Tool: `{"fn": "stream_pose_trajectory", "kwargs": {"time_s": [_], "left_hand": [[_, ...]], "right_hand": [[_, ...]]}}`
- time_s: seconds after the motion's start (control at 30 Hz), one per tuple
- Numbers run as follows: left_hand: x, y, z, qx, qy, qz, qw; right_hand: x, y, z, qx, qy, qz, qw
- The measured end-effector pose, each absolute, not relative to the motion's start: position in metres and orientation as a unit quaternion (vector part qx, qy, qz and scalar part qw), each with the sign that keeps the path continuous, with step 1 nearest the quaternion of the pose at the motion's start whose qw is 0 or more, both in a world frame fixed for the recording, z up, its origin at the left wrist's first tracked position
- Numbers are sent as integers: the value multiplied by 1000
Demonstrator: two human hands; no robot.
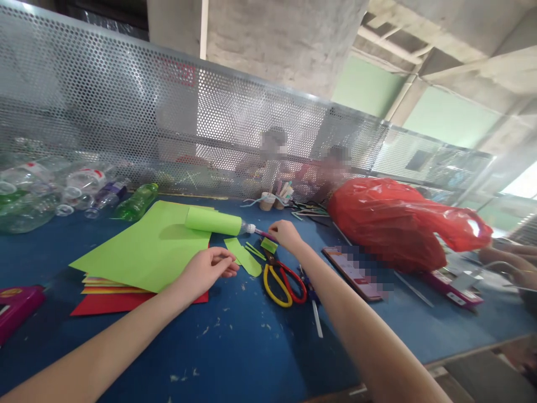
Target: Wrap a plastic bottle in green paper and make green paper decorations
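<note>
My left hand (213, 268) hovers with half-curled fingers over the near right edge of the light green paper (138, 246), nothing visible in it. A plastic bottle wrapped in green paper (216, 221) lies on the stack, its white cap pointing right. Just past the cap, my right hand (287, 234) closes its fingertips at a slim purple-pink pen (265, 235); the grip is partly hidden. Between my hands are green paper offcuts (247, 260). Scissors (286, 284) with one yellow and one red handle lie below my right wrist, beside a dark blue tool (311, 291).
Clear and green plastic bottles (136, 202) lie at the back left. A red plastic bag (390, 224) fills the right, near a phone (352, 273). Small cups (267, 201) stand by the perforated metal screen (260, 112). Another person's hand (509, 263) is at far right.
</note>
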State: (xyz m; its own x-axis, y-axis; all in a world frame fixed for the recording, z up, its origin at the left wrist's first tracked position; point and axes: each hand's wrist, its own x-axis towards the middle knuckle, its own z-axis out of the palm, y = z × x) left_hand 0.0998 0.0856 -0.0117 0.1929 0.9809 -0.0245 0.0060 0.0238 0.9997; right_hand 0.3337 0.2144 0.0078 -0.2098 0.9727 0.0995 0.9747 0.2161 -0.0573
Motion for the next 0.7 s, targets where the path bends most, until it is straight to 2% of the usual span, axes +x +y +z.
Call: {"fn": "stream_pose_trajectory", "kwargs": {"time_s": [0.37,0.53,0.7], "left_hand": [[99,88,-18,578,446,439,524],[98,90,-21,579,454,444,511],[97,91,-22,571,471,450,500]], "right_hand": [[332,223,3,-603,-795,9,62],[318,197,16,-581,-808,-11,101],[294,160,15,-534,-842,10,76]]}}
